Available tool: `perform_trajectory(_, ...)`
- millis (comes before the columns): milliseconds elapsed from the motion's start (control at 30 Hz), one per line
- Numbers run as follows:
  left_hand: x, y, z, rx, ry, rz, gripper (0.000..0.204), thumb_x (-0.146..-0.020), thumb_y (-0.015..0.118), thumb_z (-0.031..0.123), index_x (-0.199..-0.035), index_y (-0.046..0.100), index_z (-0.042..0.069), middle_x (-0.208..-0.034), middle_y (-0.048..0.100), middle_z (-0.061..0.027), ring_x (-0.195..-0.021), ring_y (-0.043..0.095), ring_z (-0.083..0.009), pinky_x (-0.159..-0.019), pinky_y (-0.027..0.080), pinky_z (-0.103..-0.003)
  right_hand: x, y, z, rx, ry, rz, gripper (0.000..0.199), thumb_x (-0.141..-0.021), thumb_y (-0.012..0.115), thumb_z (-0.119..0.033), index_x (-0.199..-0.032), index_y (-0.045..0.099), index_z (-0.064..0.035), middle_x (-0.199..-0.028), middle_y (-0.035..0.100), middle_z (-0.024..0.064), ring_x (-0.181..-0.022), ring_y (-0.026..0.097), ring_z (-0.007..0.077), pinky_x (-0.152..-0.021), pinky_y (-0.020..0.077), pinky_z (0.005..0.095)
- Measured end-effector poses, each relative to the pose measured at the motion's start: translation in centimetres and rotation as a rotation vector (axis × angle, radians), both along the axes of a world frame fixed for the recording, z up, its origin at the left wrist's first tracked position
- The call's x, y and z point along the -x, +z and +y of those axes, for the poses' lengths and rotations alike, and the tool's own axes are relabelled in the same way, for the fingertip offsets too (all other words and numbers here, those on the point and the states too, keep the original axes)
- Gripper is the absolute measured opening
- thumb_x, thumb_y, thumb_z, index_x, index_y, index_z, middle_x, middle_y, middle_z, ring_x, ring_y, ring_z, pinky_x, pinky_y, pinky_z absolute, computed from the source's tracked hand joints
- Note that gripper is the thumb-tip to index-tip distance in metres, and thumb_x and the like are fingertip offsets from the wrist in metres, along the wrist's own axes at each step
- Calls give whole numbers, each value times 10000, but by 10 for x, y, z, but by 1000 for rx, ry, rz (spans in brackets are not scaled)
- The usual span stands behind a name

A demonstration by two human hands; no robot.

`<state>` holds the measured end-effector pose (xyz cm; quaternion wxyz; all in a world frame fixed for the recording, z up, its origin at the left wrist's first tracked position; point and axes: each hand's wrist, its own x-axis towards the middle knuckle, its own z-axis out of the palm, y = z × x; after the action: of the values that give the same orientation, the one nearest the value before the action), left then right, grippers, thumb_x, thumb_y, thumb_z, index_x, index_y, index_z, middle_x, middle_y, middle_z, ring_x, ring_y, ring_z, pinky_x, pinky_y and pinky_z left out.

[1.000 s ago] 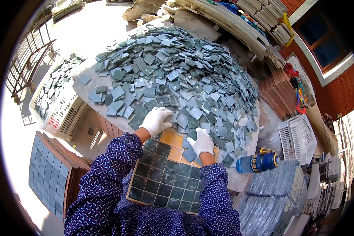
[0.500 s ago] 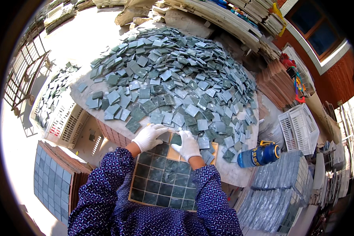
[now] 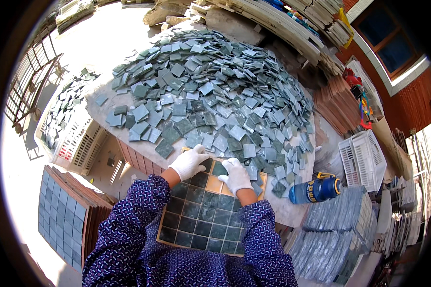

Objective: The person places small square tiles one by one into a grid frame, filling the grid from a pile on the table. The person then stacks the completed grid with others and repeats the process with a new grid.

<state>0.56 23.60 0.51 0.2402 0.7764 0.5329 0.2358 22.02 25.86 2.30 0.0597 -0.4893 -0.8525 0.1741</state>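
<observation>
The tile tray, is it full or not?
Not full: bare yellow squares show beside the right hand; dark tiles cover most of the rest.

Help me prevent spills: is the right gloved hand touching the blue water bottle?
Apart: the head view shows loose tiles and tabletop between the right gloved hand and blue water bottle.

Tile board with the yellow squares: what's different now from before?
On the tile board, green tiles now fill two far-row spots that were bare yellow. The left hand came back toward the person; the right hand moved left. The blue bottle stayed put.
</observation>
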Motion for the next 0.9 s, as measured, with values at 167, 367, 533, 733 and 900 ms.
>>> perform_trajectory(167,-12,4,1,58,-7,119,260,-770,661,119,-1002,591,27,-1068,525,-161,-957,577,-366,-813,488,-419,6,4,8,30,34,-4,506,-707,771,-141,-1165,567,-76,-1141,566,149,-1009,599,321,-854,501,389)
perform_trajectory(367,-33,8,-23,-211,193,120,330,-776,667,147,-1079,570,61,-1091,557,-136,-996,565,-341,-828,488,-420,-52,23,11,129,-197,272,531,-727,754,-154,-1210,551,-71,-1056,620,129,-867,653,270,-794,521,364)
perform_trajectory(533,-66,7,-22,-217,10,-17,456,-744,714,196,-1149,548,69,-1131,546,-125,-1012,553,-329,-862,472,-413,-71,9,-38,-125,24,21,552,-711,767,-188,-1216,553,-135,-1260,503,101,-1071,570,297,-870,498,418)
perform_trajectory(733,-89,3,19,-93,-128,179,512,-698,728,160,-1170,556,65,-1147,541,-122,-1028,562,-341,-866,476,-422,-76,-11,-30,-211,132,54,433,-800,681,-165,-1210,551,-119,-1232,529,105,-1041,582,304,-832,508,413)
perform_trajectory(900,-89,14,39,-12,-174,156,508,-701,736,197,-1161,570,60,-1079,560,-140,-997,576,-351,-832,482,-435,-91,-16,-26,-292,-97,404,261,-862,624,-170,-1105,608,-75,-1031,647,125,-939,623,332,-799,504,411)
